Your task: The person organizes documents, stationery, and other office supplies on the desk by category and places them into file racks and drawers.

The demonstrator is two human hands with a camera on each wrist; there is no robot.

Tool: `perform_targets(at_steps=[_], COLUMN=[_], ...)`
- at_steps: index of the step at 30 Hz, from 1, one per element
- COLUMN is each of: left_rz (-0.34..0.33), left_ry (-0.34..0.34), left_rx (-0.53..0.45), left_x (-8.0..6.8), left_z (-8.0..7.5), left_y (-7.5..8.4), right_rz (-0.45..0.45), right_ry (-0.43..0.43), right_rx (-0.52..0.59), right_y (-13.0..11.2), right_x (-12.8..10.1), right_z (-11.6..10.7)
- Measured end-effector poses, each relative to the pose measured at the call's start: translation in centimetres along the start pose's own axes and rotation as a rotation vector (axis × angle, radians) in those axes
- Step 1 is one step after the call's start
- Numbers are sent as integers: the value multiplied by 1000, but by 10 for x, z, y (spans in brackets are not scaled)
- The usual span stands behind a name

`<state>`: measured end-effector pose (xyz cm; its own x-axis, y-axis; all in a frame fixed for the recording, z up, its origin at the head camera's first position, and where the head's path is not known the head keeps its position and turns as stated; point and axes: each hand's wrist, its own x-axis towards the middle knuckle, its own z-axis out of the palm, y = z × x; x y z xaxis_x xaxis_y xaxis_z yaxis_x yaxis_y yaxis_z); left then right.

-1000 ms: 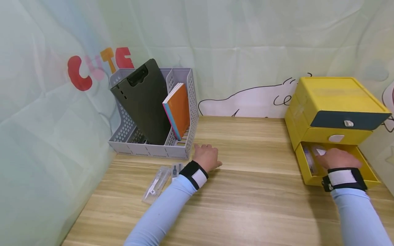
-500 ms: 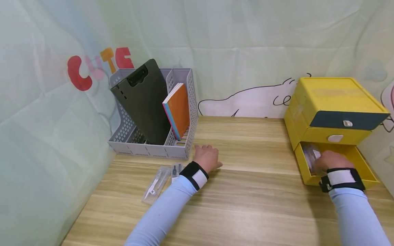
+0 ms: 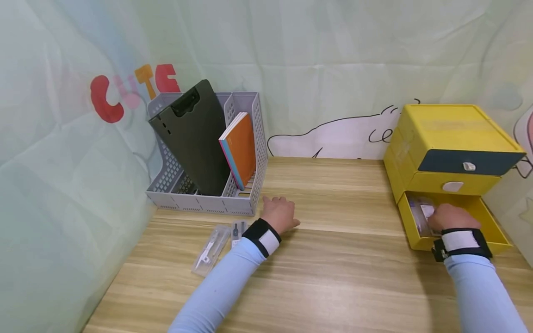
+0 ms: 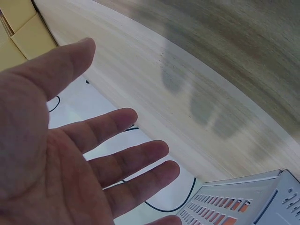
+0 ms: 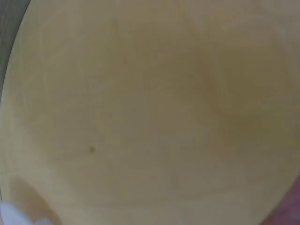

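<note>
My left hand (image 3: 278, 214) hovers at or just above the wooden table beside a grey organizer, its fingers loosely spread and nothing in the palm, as the left wrist view shows. Inside the open bottom drawer (image 3: 491, 226) of a yellow drawer unit, my right hand (image 3: 455, 217) is curled at the edge of a clear plastic case (image 3: 427, 211) with a white label, apparently gripping it. Its fingertips are hidden. Another clear case (image 3: 417, 217) lies along the drawer's left wall. The right wrist view is filled by the yellow drawer surface (image 5: 140, 108).
The grey organizer (image 3: 200, 203) holds a black clipboard case (image 3: 195, 138) and an orange notebook (image 3: 243, 148). Before it lie a clear case with a white tool (image 3: 210, 252) and a smaller grey-and-clear case (image 3: 237, 230). Two shut drawers (image 3: 470, 162) stand above the open one.
My right hand has shifted slightly left inside the drawer, and the labelled clear case has moved left with it, settling beside the other case. The left hand stays put.
</note>
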<state>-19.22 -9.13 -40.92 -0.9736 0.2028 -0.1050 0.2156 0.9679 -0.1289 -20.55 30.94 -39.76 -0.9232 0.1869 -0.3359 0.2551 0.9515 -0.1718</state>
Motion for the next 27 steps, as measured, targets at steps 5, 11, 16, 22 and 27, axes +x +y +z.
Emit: perform_targets(at_steps=[5,11,16,22,27], left_rz=[0,-3,-4,-13,-42], left_ry=[9,-3,32,82,70], left_rx=[0,-62,-125,-207,-200], left_x=[1,1,-8,-22,-28], left_z=[1,-7,-16,-17,-10], left_y=[-3,-20,-42,-64,-73], right_rz=[13,-66,-184,-288,-324], right_ry=[51,268,427,340,245], right_rx=[7,26,47,68,71], right_y=[-8,-45,-82,-108,-113], right_x=[-11,-37,-57,-68,-67], right_z=[0,3,15,36,47])
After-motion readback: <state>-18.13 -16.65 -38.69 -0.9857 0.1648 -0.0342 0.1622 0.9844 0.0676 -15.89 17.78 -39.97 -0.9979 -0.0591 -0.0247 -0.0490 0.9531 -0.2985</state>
